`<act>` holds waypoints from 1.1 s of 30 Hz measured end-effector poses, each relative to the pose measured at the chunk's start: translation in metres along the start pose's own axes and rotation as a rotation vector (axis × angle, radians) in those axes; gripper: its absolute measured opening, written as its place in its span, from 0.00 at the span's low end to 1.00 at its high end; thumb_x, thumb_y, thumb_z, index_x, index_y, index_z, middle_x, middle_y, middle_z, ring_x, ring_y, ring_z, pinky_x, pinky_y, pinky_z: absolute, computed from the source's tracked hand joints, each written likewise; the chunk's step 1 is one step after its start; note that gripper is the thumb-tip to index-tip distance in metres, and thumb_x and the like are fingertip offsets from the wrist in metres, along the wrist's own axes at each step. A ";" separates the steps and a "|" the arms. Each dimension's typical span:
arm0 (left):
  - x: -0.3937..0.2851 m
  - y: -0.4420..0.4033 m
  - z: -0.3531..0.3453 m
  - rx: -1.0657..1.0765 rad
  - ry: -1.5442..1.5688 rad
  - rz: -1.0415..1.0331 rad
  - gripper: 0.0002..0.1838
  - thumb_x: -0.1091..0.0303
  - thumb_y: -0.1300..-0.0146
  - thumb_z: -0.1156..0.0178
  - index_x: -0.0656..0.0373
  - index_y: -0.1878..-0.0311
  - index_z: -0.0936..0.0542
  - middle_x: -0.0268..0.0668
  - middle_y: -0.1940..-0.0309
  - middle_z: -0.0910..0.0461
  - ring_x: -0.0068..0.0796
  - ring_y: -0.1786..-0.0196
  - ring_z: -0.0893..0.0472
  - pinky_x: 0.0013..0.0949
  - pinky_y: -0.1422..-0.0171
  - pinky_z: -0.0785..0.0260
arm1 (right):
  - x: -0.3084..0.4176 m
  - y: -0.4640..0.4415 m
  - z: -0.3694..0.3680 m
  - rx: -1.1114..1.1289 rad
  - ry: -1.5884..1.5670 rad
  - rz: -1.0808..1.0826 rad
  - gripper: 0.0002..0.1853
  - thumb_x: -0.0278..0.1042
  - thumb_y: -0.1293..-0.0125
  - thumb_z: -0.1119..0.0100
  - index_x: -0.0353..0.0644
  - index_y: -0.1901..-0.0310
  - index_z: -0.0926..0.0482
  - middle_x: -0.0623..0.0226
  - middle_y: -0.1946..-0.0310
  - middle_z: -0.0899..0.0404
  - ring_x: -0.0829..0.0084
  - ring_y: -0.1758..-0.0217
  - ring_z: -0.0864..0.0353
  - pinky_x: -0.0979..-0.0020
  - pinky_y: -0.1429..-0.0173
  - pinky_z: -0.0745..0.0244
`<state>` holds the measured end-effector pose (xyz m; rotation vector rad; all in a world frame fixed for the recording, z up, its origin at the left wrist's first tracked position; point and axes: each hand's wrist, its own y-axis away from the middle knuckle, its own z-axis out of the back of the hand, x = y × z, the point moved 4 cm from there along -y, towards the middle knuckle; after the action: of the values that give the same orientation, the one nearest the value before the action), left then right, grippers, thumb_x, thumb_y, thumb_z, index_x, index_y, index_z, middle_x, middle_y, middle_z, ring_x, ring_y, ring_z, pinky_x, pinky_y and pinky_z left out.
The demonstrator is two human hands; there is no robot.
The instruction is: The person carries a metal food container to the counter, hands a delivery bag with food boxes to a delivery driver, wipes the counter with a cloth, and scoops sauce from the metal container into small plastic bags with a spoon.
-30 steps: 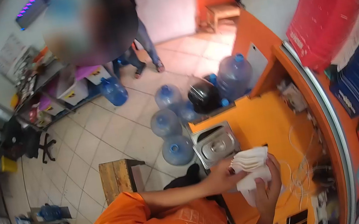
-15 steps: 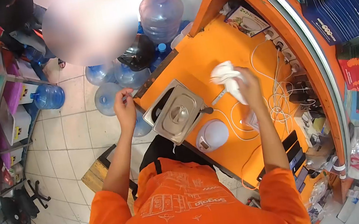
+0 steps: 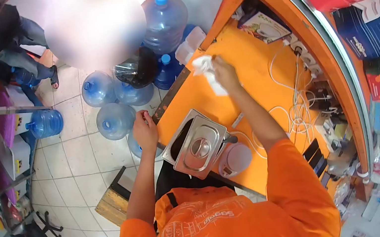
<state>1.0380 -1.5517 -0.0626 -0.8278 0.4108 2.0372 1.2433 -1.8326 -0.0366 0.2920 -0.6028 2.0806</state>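
My right hand [image 3: 225,73] is wrapped round a crumpled white cloth or tissue [image 3: 210,72], which lies against the far part of the orange tabletop [image 3: 196,98]. Over the table's left edge is my left hand [image 3: 145,128], its fingers curled; whether anything is between them is too small to tell. Just right of and below it stands a metal container with a lid [image 3: 200,148], partly uncovered on its left side. A small round scale [image 3: 235,159] sits beside the container, near the table's front edge.
Large blue water bottles [image 3: 112,121] stand on the floor left of the table, beside a black helmet-like object [image 3: 137,68]. White cables [image 3: 295,116] and phones [image 3: 317,161] lie at the right. A wooden stool [image 3: 113,206] is at lower left. Another person's legs [image 3: 27,47] show at upper left.
My right hand has moved left and farther across the tabletop with the white cloth. My left hand has shifted slightly right and nearer. Earlier, both hands were together at the cloth.
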 end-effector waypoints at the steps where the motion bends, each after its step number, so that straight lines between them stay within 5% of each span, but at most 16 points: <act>1: -0.001 0.000 0.000 0.008 -0.002 0.010 0.11 0.60 0.29 0.49 0.56 0.57 0.22 0.42 0.67 0.16 0.45 0.63 0.17 0.46 0.60 0.28 | -0.019 -0.001 0.003 -0.005 0.061 -0.055 0.08 0.27 0.39 0.43 0.40 0.58 0.23 0.56 0.61 0.26 0.48 0.62 0.22 0.53 0.59 0.25; 3: 0.002 -0.004 0.003 0.024 -0.001 0.014 0.12 0.60 0.28 0.51 0.57 0.57 0.22 0.41 0.66 0.15 0.44 0.63 0.16 0.45 0.60 0.28 | -0.026 0.009 0.027 0.029 0.065 -0.168 0.03 0.21 0.36 0.50 0.35 0.64 0.27 0.53 0.61 0.25 0.46 0.61 0.22 0.53 0.60 0.26; 6: -0.002 -0.001 -0.003 0.046 -0.059 0.028 0.11 0.61 0.29 0.49 0.56 0.59 0.21 0.43 0.67 0.16 0.47 0.65 0.17 0.47 0.62 0.29 | -0.005 0.037 0.017 0.187 -0.045 -0.415 0.12 0.33 0.34 0.44 0.34 0.53 0.26 0.49 0.52 0.23 0.47 0.61 0.19 0.54 0.56 0.22; 7: -0.002 -0.001 -0.001 0.035 -0.053 0.059 0.11 0.61 0.29 0.50 0.56 0.59 0.21 0.43 0.68 0.16 0.48 0.65 0.17 0.47 0.62 0.29 | 0.001 0.047 -0.004 0.199 0.014 -0.352 0.11 0.30 0.36 0.44 0.37 0.54 0.28 0.51 0.54 0.22 0.49 0.64 0.18 0.54 0.59 0.22; 8: -0.003 -0.001 0.001 0.023 -0.052 0.086 0.11 0.61 0.29 0.50 0.56 0.59 0.21 0.43 0.68 0.16 0.48 0.65 0.17 0.47 0.62 0.29 | 0.033 0.042 -0.004 0.104 0.194 0.012 0.10 0.27 0.40 0.45 0.41 0.57 0.27 0.53 0.58 0.22 0.51 0.69 0.19 0.53 0.61 0.22; 11: -0.010 -0.003 0.005 0.053 -0.035 0.067 0.12 0.61 0.29 0.51 0.56 0.59 0.21 0.42 0.68 0.15 0.48 0.64 0.17 0.47 0.62 0.28 | 0.022 0.038 -0.011 0.154 0.356 0.126 0.10 0.31 0.45 0.42 0.45 0.60 0.26 0.58 0.64 0.22 0.55 0.75 0.20 0.57 0.65 0.22; 13: -0.008 -0.002 0.005 0.088 -0.074 0.081 0.12 0.61 0.28 0.51 0.56 0.59 0.21 0.41 0.68 0.15 0.48 0.65 0.16 0.46 0.62 0.28 | -0.038 0.043 0.005 0.210 0.524 -0.105 0.10 0.31 0.43 0.43 0.44 0.58 0.25 0.59 0.68 0.19 0.57 0.73 0.18 0.58 0.66 0.21; 15: -0.008 -0.002 0.005 0.068 -0.033 0.054 0.13 0.61 0.27 0.52 0.57 0.58 0.21 0.43 0.68 0.15 0.46 0.64 0.16 0.44 0.61 0.28 | -0.132 0.063 0.045 0.250 0.627 -0.574 0.08 0.33 0.36 0.46 0.42 0.57 0.26 0.54 0.76 0.19 0.53 0.71 0.16 0.54 0.67 0.22; 17: -0.011 -0.005 0.004 0.066 -0.032 0.057 0.13 0.61 0.27 0.52 0.58 0.59 0.21 0.43 0.68 0.15 0.47 0.65 0.16 0.44 0.61 0.28 | -0.166 0.085 0.104 0.160 0.559 -0.697 0.09 0.33 0.34 0.48 0.42 0.54 0.29 0.51 0.72 0.17 0.50 0.68 0.15 0.51 0.64 0.21; 23: -0.007 -0.001 0.003 0.065 -0.033 0.070 0.14 0.62 0.27 0.53 0.59 0.59 0.21 0.44 0.68 0.16 0.46 0.66 0.16 0.44 0.62 0.28 | -0.118 0.073 0.081 0.394 0.616 -0.638 0.12 0.31 0.34 0.50 0.44 0.50 0.31 0.48 0.70 0.17 0.48 0.65 0.15 0.48 0.61 0.21; 29: -0.014 -0.004 0.005 0.028 0.001 0.003 0.14 0.63 0.27 0.53 0.60 0.61 0.21 0.46 0.70 0.17 0.49 0.67 0.17 0.45 0.63 0.29 | -0.140 0.071 0.083 0.247 0.473 -0.761 0.13 0.28 0.38 0.47 0.42 0.51 0.28 0.49 0.66 0.17 0.48 0.65 0.16 0.47 0.61 0.22; 31: -0.018 0.000 0.005 0.072 -0.062 0.069 0.14 0.64 0.27 0.54 0.61 0.61 0.22 0.47 0.70 0.17 0.49 0.67 0.17 0.45 0.63 0.29 | -0.112 0.092 0.075 0.162 0.666 -0.366 0.18 0.27 0.38 0.48 0.46 0.46 0.29 0.49 0.68 0.18 0.49 0.66 0.16 0.47 0.62 0.22; 33: -0.013 0.001 0.007 0.103 -0.077 0.054 0.15 0.63 0.27 0.54 0.61 0.60 0.21 0.47 0.69 0.17 0.48 0.66 0.16 0.44 0.62 0.28 | -0.141 0.077 0.082 0.358 0.507 -0.631 0.17 0.26 0.39 0.48 0.47 0.47 0.30 0.49 0.69 0.18 0.47 0.65 0.16 0.47 0.61 0.22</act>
<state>1.0397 -1.5565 -0.0483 -0.6807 0.4949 2.0719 1.2537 -2.0121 -0.0505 0.1201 0.1648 1.5403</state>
